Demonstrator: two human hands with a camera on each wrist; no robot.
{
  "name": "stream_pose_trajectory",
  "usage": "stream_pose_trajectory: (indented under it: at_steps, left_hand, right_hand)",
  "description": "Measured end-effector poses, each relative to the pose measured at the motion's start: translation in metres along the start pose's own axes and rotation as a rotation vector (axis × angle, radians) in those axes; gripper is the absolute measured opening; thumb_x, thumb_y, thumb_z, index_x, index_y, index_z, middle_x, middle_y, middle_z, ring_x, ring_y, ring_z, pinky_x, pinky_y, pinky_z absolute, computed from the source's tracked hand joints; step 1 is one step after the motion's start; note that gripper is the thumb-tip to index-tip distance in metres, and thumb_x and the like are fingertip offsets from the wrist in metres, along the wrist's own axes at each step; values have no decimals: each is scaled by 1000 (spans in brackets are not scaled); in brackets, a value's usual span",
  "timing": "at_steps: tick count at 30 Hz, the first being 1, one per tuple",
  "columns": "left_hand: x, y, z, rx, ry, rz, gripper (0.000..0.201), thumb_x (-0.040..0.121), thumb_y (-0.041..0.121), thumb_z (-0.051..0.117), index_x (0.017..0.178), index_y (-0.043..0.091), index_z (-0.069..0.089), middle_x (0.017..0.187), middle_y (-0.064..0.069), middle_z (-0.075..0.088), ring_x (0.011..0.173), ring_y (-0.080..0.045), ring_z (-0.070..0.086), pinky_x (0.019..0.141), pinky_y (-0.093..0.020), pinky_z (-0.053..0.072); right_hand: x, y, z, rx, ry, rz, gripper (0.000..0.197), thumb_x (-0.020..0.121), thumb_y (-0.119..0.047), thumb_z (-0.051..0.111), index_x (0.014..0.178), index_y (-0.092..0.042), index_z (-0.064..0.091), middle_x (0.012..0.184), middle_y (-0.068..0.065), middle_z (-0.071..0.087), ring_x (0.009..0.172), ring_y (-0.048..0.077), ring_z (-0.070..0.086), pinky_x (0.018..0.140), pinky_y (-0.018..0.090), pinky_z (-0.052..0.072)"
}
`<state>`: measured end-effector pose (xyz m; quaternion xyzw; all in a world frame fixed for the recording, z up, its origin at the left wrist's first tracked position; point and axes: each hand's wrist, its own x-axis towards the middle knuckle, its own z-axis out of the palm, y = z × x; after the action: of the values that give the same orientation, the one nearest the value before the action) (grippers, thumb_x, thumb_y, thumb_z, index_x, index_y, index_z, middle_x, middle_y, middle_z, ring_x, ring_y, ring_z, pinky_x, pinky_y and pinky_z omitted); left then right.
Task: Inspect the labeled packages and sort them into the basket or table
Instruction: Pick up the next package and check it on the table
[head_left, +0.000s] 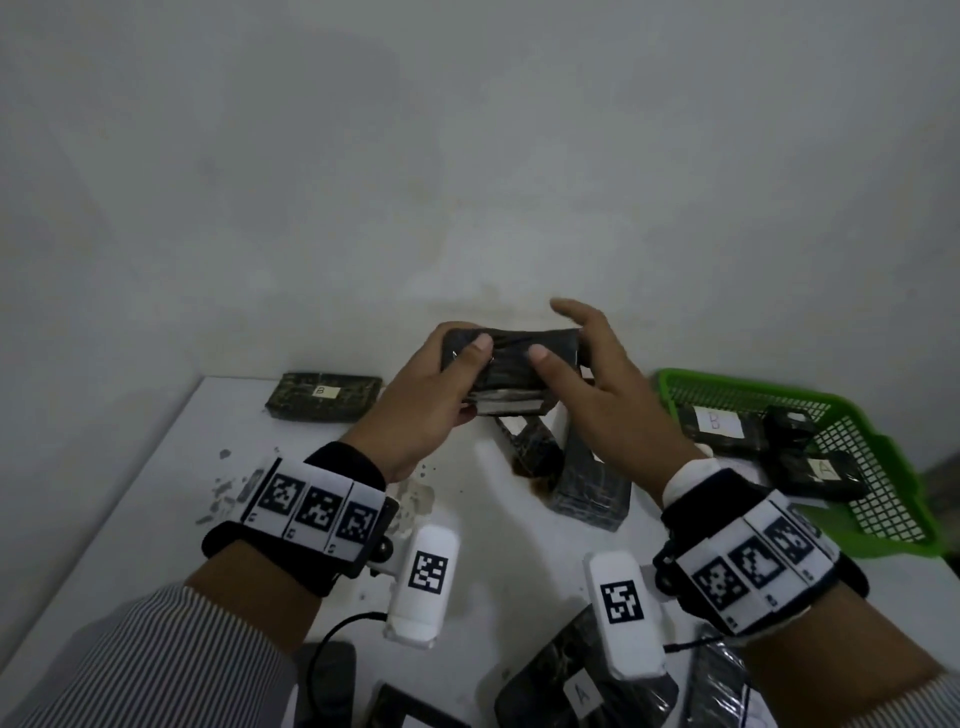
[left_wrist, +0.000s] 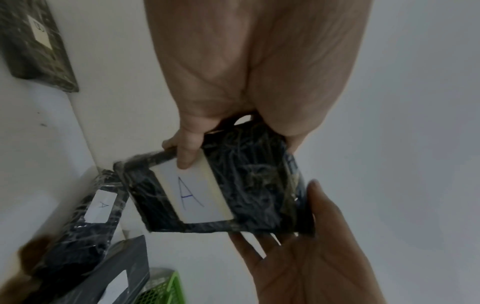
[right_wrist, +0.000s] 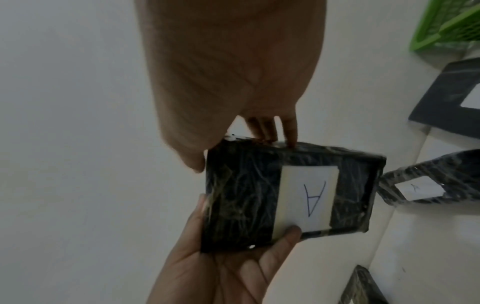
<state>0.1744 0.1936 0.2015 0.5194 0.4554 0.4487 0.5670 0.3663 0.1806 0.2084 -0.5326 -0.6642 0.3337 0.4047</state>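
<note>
A dark plastic-wrapped package (head_left: 511, 364) is held up above the table by both hands. Its white label with a blue "A" (left_wrist: 192, 193) faces down toward the wrist cameras and shows in the right wrist view too, on the same package (right_wrist: 246, 195). My left hand (head_left: 462, 358) grips the package's left end, thumb on top. My right hand (head_left: 566, 353) pinches the right end between thumb and fingers, with the index finger lifted off. The green mesh basket (head_left: 727, 382) stands at the right and holds packages labeled B (head_left: 719, 421) and A (head_left: 826, 470).
A package labeled B (head_left: 324, 395) lies at the far left of the white table (head_left: 156, 493). Two dark packages (head_left: 592, 483) lie under the hands. Another labeled A (head_left: 582, 691) and more packages sit at the near edge. A white wall stands close behind.
</note>
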Motion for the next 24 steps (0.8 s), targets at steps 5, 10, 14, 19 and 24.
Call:
stream_pose_trajectory:
  at_steps: [5, 10, 14, 19, 24]
  left_hand:
    - [-5, -6, 11, -76, 35, 28, 24, 104, 38, 51, 121, 22, 57, 120, -5, 69, 111, -17, 69, 95, -36, 58]
    - [-3, -6, 7, -126, 20, -21, 32, 94, 33, 67, 120, 17, 57, 120, -6, 70, 112, -19, 69, 95, -40, 59]
    - [-4, -9, 7, -118, 31, 41, 20, 99, 28, 62, 115, 19, 56, 119, -6, 68, 112, -17, 68, 97, -40, 58]
    - [-8, -17, 8, 26, -35, 226, 31, 96, 19, 65, 124, 12, 53, 121, 0, 66, 111, -10, 66, 93, -27, 57]
    - [-7, -22, -1, -63, -96, 129, 44, 88, 31, 75, 122, 16, 52, 130, 3, 60, 109, -6, 67, 81, -23, 56]
  right_hand:
    - [3, 0, 5, 103, -21, 115, 35, 102, -54, 51, 129, -30, 55, 126, -2, 66, 120, 17, 61, 109, 51, 48]
    - [2, 3, 4, 89, -36, 82, 31, 98, -57, 53, 121, -36, 59, 123, -4, 68, 118, 14, 64, 106, 51, 51]
    - [1, -5, 3, 200, -9, 186, 56, 87, -82, 45, 122, -43, 63, 133, -3, 64, 124, 12, 61, 111, 48, 47]
    - [5, -13, -6, 483, -52, 436, 49, 103, -55, 46, 112, -16, 74, 105, 8, 79, 96, 23, 75, 85, 41, 59]
    - [8, 0, -6, 628, -5, 480, 45, 84, -15, 68, 121, 10, 61, 116, 33, 68, 89, 37, 69, 80, 46, 55]
